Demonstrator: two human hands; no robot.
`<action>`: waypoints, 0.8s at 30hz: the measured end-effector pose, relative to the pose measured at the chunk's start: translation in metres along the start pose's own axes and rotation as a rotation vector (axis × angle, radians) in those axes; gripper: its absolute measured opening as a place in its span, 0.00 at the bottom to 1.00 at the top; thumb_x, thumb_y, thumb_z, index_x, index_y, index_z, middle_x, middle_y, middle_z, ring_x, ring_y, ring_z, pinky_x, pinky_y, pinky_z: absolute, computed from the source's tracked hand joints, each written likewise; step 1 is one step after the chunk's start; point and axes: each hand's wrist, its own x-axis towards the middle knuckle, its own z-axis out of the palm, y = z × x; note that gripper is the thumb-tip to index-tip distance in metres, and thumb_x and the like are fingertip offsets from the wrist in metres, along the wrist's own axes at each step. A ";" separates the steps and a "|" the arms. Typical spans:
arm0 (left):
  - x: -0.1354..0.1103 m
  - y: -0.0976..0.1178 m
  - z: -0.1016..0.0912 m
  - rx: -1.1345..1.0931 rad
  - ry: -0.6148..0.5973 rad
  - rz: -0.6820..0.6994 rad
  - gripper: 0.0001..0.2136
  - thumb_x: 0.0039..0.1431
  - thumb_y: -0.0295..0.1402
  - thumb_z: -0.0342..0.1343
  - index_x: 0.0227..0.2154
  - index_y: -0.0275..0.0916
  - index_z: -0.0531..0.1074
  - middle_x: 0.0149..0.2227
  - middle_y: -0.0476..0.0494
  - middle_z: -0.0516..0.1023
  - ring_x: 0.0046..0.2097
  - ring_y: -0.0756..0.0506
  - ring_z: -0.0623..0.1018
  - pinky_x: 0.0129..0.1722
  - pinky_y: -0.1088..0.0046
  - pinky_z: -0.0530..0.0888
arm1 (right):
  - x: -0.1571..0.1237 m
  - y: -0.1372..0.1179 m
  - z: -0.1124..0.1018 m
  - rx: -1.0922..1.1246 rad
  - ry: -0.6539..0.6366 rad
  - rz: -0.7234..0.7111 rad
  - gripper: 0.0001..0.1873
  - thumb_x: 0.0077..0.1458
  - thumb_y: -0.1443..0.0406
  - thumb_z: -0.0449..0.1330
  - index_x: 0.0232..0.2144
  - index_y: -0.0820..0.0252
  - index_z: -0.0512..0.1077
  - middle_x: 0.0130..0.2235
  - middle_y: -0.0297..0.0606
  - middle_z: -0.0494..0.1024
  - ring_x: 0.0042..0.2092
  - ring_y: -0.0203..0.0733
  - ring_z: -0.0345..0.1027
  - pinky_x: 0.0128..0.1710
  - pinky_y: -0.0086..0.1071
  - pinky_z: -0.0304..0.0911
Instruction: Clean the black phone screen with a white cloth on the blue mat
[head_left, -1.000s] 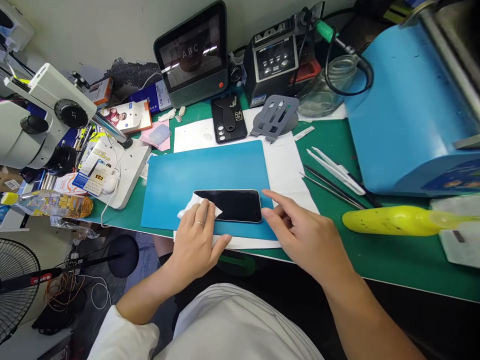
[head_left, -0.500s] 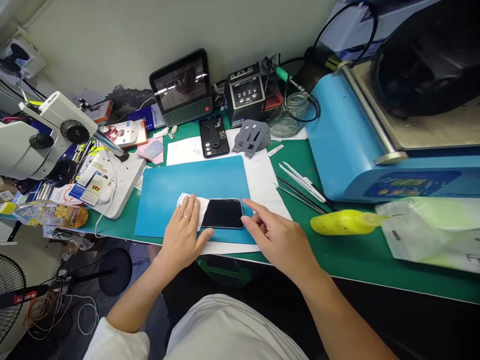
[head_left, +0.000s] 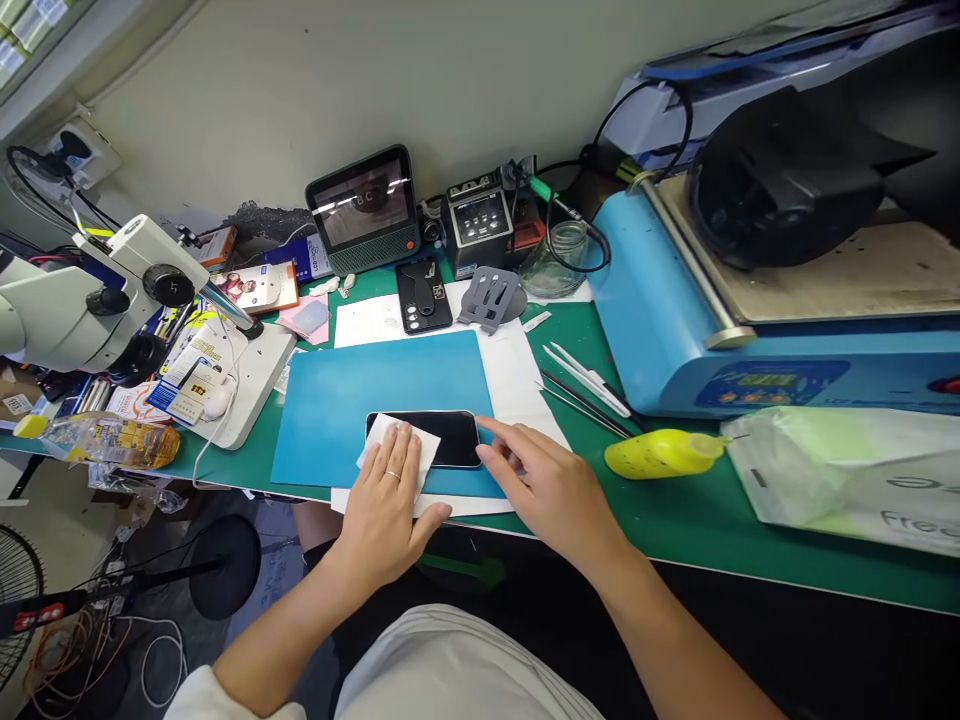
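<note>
A smartphone (head_left: 456, 438) with a dark screen lies face up on the blue mat (head_left: 322, 400). My left hand (head_left: 386, 500) is flat over the phone's left part, fingers stretched, pressing a white wipe (head_left: 425, 450) against the glass. Part of the wipe and screen is hidden under those fingers. At the phone's right short edge, the index fingertip and thumb of my right hand (head_left: 544, 485) touch the frame, spread apart from each other. The other fingers of that hand are curled in.
Right of the mat lie tweezers (head_left: 589, 380), a yellow squeeze bottle (head_left: 664, 454) and a plastic packet (head_left: 840, 480). A blue machine (head_left: 637, 300) stands behind them. At the back are a black phone case (head_left: 424, 297) and a soldering station (head_left: 480, 225). A microscope (head_left: 142, 270) stands left.
My left hand has slid the wipe a little rightward across the phone, uncovering its left top corner. My right hand stays at the right edge. The camera view has shifted.
</note>
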 end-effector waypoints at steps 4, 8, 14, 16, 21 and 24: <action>0.008 -0.005 -0.002 -0.007 -0.007 0.008 0.36 0.78 0.51 0.40 0.75 0.26 0.49 0.76 0.23 0.52 0.78 0.32 0.53 0.74 0.47 0.61 | 0.001 -0.001 0.001 -0.014 0.007 0.004 0.21 0.72 0.55 0.52 0.55 0.59 0.78 0.33 0.39 0.82 0.34 0.45 0.78 0.33 0.36 0.71; 0.015 0.001 -0.001 -0.035 -0.042 0.007 0.40 0.77 0.55 0.41 0.75 0.25 0.46 0.77 0.22 0.49 0.79 0.30 0.50 0.74 0.44 0.60 | 0.002 0.000 0.002 0.001 0.052 0.025 0.21 0.72 0.58 0.50 0.56 0.58 0.77 0.42 0.43 0.86 0.41 0.48 0.82 0.39 0.38 0.75; 0.011 0.011 -0.002 -0.038 -0.066 0.098 0.41 0.76 0.56 0.42 0.77 0.30 0.42 0.78 0.25 0.50 0.79 0.31 0.52 0.74 0.45 0.60 | 0.003 0.004 0.004 -0.002 0.038 0.044 0.23 0.72 0.62 0.47 0.59 0.61 0.76 0.45 0.45 0.86 0.43 0.48 0.82 0.41 0.38 0.75; 0.025 0.015 0.000 -0.043 -0.069 0.118 0.41 0.75 0.58 0.41 0.76 0.28 0.46 0.77 0.26 0.51 0.79 0.32 0.52 0.74 0.47 0.59 | 0.003 0.006 0.006 -0.015 0.055 0.042 0.23 0.72 0.62 0.47 0.59 0.59 0.76 0.45 0.45 0.86 0.43 0.48 0.82 0.40 0.39 0.75; 0.046 0.034 0.010 -0.047 -0.012 0.101 0.44 0.73 0.62 0.39 0.74 0.25 0.53 0.77 0.27 0.51 0.79 0.32 0.51 0.76 0.52 0.58 | 0.003 0.009 0.009 0.023 0.102 0.023 0.22 0.73 0.61 0.48 0.58 0.56 0.76 0.46 0.45 0.85 0.45 0.48 0.83 0.42 0.39 0.77; 0.035 0.042 0.011 -0.028 0.004 0.103 0.42 0.74 0.60 0.39 0.74 0.25 0.53 0.77 0.29 0.51 0.78 0.33 0.53 0.75 0.53 0.58 | 0.004 0.010 0.008 0.035 0.094 0.015 0.21 0.73 0.62 0.48 0.58 0.55 0.76 0.48 0.45 0.86 0.48 0.48 0.83 0.43 0.39 0.78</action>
